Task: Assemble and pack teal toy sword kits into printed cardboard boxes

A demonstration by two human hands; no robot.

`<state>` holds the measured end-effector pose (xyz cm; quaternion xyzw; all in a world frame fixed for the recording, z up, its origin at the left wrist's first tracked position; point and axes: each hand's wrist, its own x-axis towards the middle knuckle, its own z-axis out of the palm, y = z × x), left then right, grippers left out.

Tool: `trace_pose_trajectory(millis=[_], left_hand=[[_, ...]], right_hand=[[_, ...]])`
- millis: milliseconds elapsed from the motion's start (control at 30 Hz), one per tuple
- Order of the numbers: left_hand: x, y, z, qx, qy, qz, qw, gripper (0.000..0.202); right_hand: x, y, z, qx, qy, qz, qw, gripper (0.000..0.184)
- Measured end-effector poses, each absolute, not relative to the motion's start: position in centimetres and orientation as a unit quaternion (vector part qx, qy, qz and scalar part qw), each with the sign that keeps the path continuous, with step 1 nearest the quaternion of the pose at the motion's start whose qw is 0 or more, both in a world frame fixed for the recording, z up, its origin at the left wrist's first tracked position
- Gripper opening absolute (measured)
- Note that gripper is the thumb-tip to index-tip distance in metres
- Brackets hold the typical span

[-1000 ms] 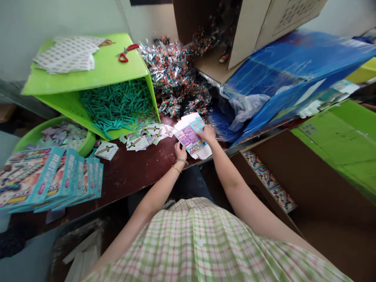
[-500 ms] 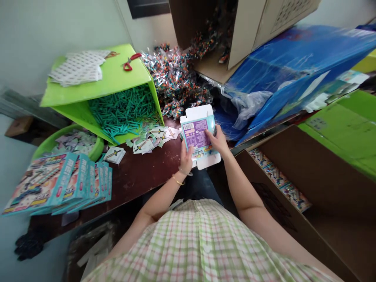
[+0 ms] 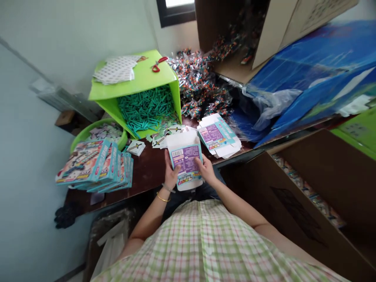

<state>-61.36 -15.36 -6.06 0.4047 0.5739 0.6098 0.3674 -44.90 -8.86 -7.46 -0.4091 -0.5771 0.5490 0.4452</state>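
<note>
Between my two hands is a flat-looking purple and teal carton [image 3: 188,160], its white end flaps sticking out at top and bottom. My left hand [image 3: 172,172] grips its left edge, thumb on the printed face. On the right edge my right hand [image 3: 206,170] is closed, its thumb also pressed on the print. Just beyond, a small stack of similar cartons [image 3: 219,135] with white flaps lies on the dark red table [image 3: 147,168]. Printed cards with a sword picture [image 3: 136,147] are spread to the left of the held carton.
A green bin [image 3: 138,80] on its side holds teal sticks [image 3: 145,107]; red-handled scissors [image 3: 158,64] lie on top. Filled boxes [image 3: 85,160] lean at left before a green basin [image 3: 126,139]. Bagged colourful pieces [image 3: 194,82] pile behind. An open brown box [image 3: 293,196] stands right.
The view has turned left. A stack of cartons now lies on the table to the right, and the carton in my hands sits apart from it, nearer my body.
</note>
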Motion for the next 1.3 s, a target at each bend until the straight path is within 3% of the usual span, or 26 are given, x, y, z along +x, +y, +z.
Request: trace_pose_trajectory(millis=[233,400,500,633,733,867,1000,1100,1200,1233,1300], left_hand=[[-66.0,-20.6,-5.5,0.368,0.646,0.644,0.181,0.121],[-68.6,-23.3,-5.4,0.344,0.703,0.605,0.145,0.076],[-68.4,-24.2,-5.7,0.333,0.725,0.579,0.168,0.061],[-67.3,-24.7,-6.1,0.293,0.723,0.605,0.160,0.058],[-66.9,-24.8,-6.0,0.258,0.719,0.618,0.185,0.054],[-67.2,-24.9,-5.4,0.191,0.676,0.679,0.215,0.030],[-68.1,-24.3,-4.7,0.089,0.595,0.690,0.402,0.027],[-69.1,-22.9,-4.6,0.028,0.580,0.653,0.486,0.011],[-69.7,-21.4,-4.8,-0.001,0.585,0.637,0.503,0.007],[-69.7,-21.0,-4.9,-0.006,0.588,0.632,0.505,0.007],[-69.8,-20.4,-5.3,-0.013,0.583,0.635,0.506,0.016]], right_hand=[[-48.9,-12.7,-7.4,-0.323,-0.646,0.596,0.351,0.053],[-49.9,-14.3,-9.1,-0.269,-0.657,0.658,0.252,0.055],[-49.9,-14.2,-9.5,-0.272,-0.679,0.626,0.270,0.056],[-50.1,-13.7,-9.6,-0.284,-0.683,0.587,0.328,0.062],[-50.4,-13.7,-9.5,-0.273,-0.683,0.590,0.333,0.055],[-50.4,-13.7,-8.7,-0.243,-0.728,0.556,0.320,0.039],[-50.5,-12.5,-7.6,-0.222,-0.778,0.515,0.283,0.044],[-51.8,-10.1,-6.9,-0.218,-0.794,0.498,0.274,0.030],[-54.1,-7.3,-5.9,-0.228,-0.834,0.441,0.241,0.043],[-54.8,-6.6,-5.7,-0.219,-0.855,0.417,0.219,0.039],[-55.9,-5.8,-5.5,-0.170,-0.894,0.371,0.185,0.013]])
